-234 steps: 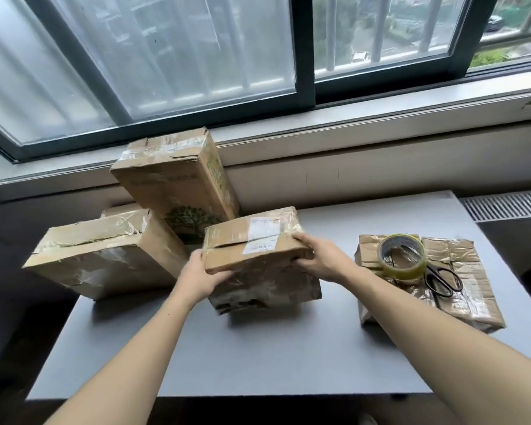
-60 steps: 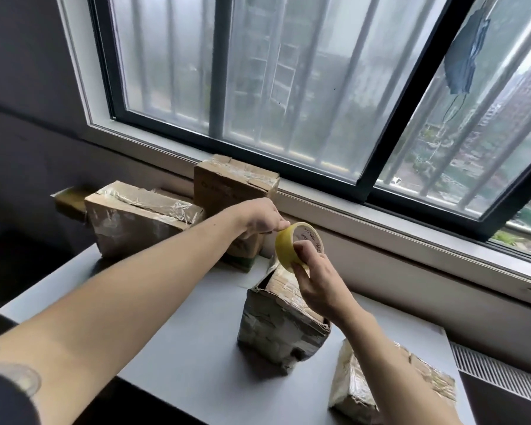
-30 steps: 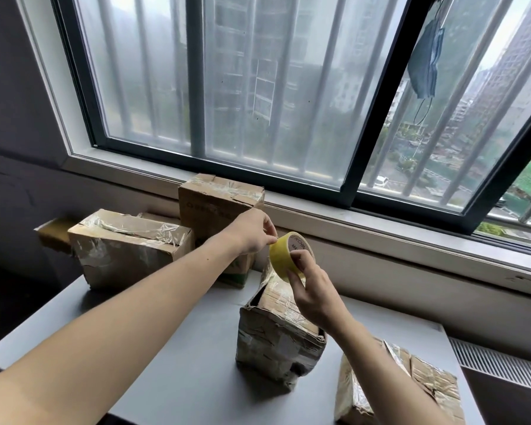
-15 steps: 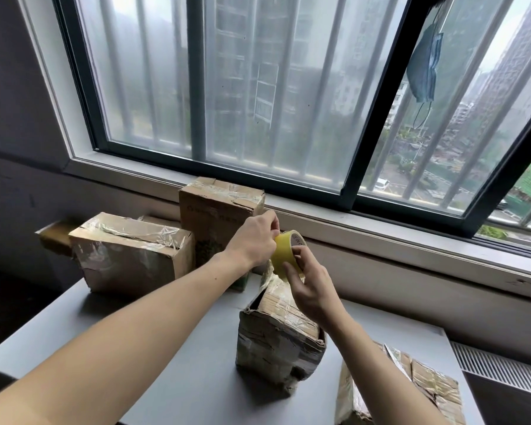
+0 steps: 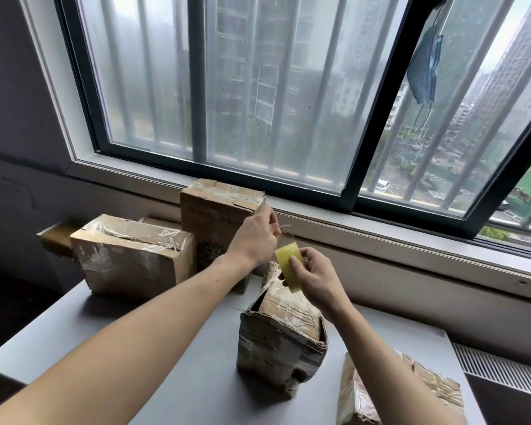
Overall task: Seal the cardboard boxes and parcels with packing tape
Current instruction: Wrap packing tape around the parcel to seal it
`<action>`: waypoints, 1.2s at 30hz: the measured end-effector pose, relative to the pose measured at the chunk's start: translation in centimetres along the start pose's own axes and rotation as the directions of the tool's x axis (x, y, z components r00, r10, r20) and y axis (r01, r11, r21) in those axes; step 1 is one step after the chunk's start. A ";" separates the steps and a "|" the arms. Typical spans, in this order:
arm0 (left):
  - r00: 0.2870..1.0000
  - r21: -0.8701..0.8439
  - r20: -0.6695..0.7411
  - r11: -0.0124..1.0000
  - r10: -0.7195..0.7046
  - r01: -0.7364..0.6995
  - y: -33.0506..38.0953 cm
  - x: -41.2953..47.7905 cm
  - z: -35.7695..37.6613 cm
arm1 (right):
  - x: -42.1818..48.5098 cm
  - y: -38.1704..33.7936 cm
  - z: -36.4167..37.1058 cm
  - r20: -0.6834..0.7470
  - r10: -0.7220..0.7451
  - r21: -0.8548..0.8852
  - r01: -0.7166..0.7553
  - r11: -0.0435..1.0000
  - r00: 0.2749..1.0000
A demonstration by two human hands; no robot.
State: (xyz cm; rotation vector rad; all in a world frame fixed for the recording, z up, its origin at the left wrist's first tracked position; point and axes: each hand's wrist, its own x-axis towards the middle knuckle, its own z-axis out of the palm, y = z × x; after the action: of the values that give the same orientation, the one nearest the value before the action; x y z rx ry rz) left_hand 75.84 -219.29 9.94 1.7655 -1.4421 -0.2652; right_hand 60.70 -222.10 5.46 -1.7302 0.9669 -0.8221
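A crumpled cardboard box [image 5: 281, 342] stands on end in the middle of the grey table [image 5: 166, 348], its top flaps covered with wrinkled clear tape. Just above it my right hand [image 5: 314, 276] grips a yellow roll of packing tape [image 5: 288, 266], seen edge-on. My left hand [image 5: 256, 233] is raised beside the roll, fingers pinched on the loose tape end [image 5: 281, 231], which runs up from the roll.
Two taped boxes stand at the back left, a flat one [image 5: 132, 250] and an upright one [image 5: 216, 216] against the windowsill. A taped parcel [image 5: 393, 394] lies at the table's front right corner. A radiator grille [image 5: 503, 372] is on the right. A blue face mask [image 5: 425, 69] hangs at the window.
My left hand has lifted away from the roll, drawing a short strip of tape upward. My right hand has turned the roll edge-on and lowered it slightly toward the box.
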 end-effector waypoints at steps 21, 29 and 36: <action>0.725 -0.509 0.245 0.552 -0.644 0.661 -10.3 -0.5 0.7 | 2.2 -0.6 -1.6 0.008 0.123 -0.351 -0.112 0.929 0.992; 0.647 -0.383 0.393 0.523 -0.654 0.762 -15.9 -3.5 3.3 | 3.6 -0.9 2.3 0.094 0.044 -0.456 0.004 0.890 0.995; 0.600 -0.356 0.377 0.487 -0.706 0.797 -17.2 -4.8 6.3 | 4.1 -1.1 3.9 0.071 0.106 -0.599 -0.043 0.799 0.992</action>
State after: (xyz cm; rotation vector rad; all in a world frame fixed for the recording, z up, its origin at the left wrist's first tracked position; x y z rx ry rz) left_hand 82.76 -217.80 -7.63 1.8419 -0.4841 -1.1936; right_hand 66.23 -223.83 5.69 -2.2248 1.3101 -0.3777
